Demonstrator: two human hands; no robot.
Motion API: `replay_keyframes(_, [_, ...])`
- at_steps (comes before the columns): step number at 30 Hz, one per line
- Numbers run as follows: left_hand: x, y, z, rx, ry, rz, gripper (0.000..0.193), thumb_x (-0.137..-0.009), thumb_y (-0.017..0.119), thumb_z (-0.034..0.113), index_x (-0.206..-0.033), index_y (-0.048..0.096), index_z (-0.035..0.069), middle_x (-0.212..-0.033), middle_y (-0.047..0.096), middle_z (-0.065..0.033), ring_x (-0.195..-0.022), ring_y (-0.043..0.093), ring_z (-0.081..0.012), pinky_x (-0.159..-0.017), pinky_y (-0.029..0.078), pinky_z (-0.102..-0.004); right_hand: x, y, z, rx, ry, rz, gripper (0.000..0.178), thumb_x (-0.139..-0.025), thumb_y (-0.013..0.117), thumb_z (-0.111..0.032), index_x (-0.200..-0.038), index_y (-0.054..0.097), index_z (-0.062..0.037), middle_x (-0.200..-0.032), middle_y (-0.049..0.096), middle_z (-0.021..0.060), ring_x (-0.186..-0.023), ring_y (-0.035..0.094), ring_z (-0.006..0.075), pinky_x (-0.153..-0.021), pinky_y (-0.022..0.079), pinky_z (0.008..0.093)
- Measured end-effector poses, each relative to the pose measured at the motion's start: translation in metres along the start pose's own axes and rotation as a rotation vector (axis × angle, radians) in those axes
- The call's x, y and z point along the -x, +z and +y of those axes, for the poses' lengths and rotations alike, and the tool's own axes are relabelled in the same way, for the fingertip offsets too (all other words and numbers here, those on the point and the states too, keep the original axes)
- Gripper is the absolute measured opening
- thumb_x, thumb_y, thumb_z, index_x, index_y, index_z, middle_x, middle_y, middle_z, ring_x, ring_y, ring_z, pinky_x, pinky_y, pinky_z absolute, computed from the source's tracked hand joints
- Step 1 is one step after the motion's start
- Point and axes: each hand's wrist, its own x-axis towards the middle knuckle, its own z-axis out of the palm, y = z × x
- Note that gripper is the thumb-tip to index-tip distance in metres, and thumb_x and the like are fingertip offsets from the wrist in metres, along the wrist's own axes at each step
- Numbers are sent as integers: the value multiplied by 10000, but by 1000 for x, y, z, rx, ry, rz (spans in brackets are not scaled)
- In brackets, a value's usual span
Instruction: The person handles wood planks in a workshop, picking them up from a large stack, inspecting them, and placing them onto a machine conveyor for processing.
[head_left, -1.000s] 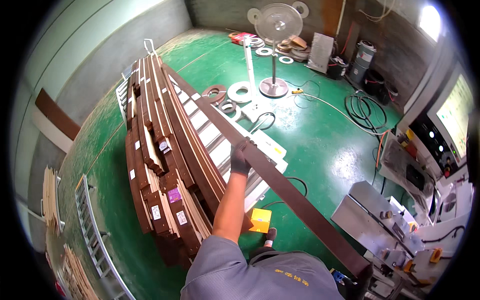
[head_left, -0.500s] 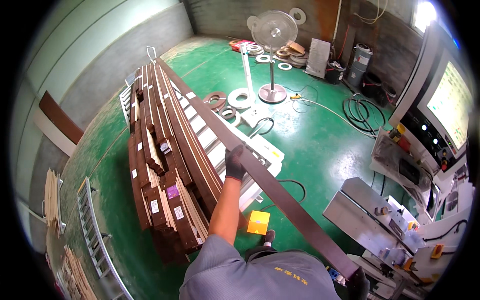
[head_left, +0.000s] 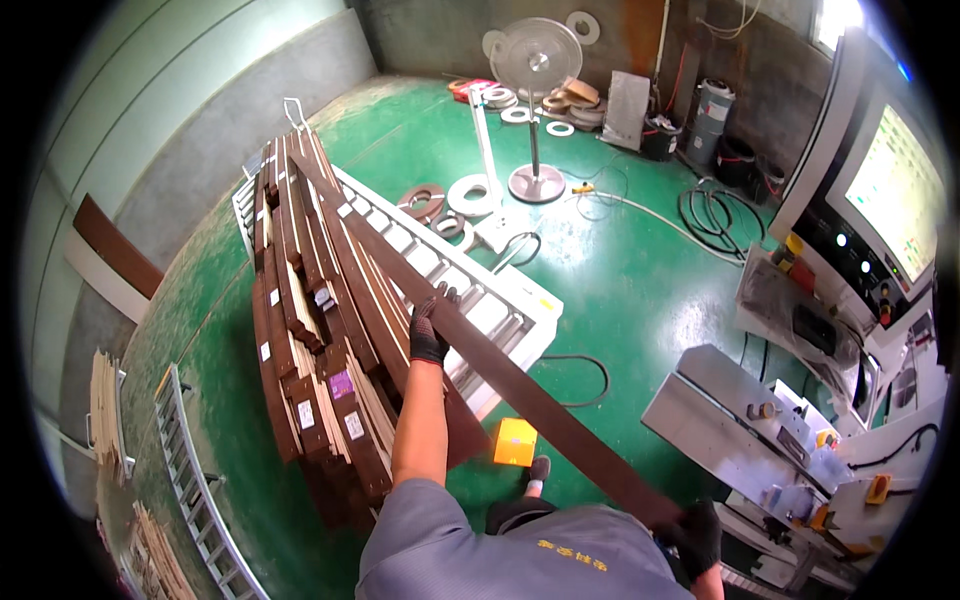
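Note:
A long, narrow dark brown board (head_left: 525, 400) runs diagonally from the far left to my right side. My left hand (head_left: 432, 325), in a dark glove, grips its left edge near the middle, fingers over the top. Gloved too, my right hand (head_left: 697, 538) holds the near end beside my body; part of its fingers is hidden. The board's far end lies over a long stack of similar brown boards (head_left: 325, 255), some with labels. To the right of the stack is a white roller conveyor (head_left: 515, 300), partly under the board.
A yellow box (head_left: 515, 442) is on the floor by my foot. Machinery (head_left: 735, 420) with a lit screen (head_left: 893, 190) stands at right. A fan (head_left: 537, 130), edging rolls (head_left: 470, 195) and a coiled hose (head_left: 715, 215) lie farther off. A metal roller track (head_left: 190, 460) is at left.
The board's far end has swung left, from the conveyor side onto the stack. My left hand has moved left with it, and my right hand has shifted slightly left and up.

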Motion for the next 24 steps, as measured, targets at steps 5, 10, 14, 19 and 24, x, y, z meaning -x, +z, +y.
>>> replay_keyframes(5, [126, 20, -62, 83, -156, -151, 512, -816, 562, 81, -1301, 426, -11, -1232, 534, -235, -1135, 522, -369, -1031, 398, -466, -34, 28, 10, 501, -113, -287, 387, -781, 703, -323, -939, 587, 11, -827, 649, 184, -735, 625, 248, -675, 486, 371])
replay_keyframes(10, [341, 24, -76, -120, -292, -77, 571, -893, 505, 200, -1384, 342, -43, -1352, 474, -193, -1209, 492, -313, -1071, 352, -457, -63, 45, 27, 261, -352, -681, 340, -856, 629, -288, -1099, 623, -52, -1006, 651, 191, -938, 636, 330, -811, 500, 396])
replay_keyframes(14, [445, -23, -61, -96, -289, 259, 540, -925, 516, 268, -1347, 378, -38, -1335, 493, -177, -1175, 506, -309, -995, 440, -406, -111, -26, 84, 569, -589, -180, 431, -821, 630, -287, -1198, 567, -87, -1171, 581, 182, -1074, 554, 349, -942, 423, 425])
replay_keyframes(19, [523, -78, -18, 86, -251, 267, 481, -947, 457, 188, -1362, 358, -34, -1326, 495, -191, -1145, 521, -291, -973, 459, -367, -181, -161, 116, 1262, -92, 291, 708, -837, 528, -392, -1458, 280, -158, -1498, 231, 210, -1353, 255, 425, -1095, 207, 545])
replay_keyframes(24, [560, -59, 25, 126, -72, 91, 436, -938, 482, 185, -1302, 405, -43, -1190, 555, -179, -982, 583, -265, -899, 489, -364, -178, -251, 179, 1223, 271, 194, 573, -857, 496, -364, -1380, 400, -150, -1467, 300, 218, -1318, 344, 435, -1059, 324, 516])
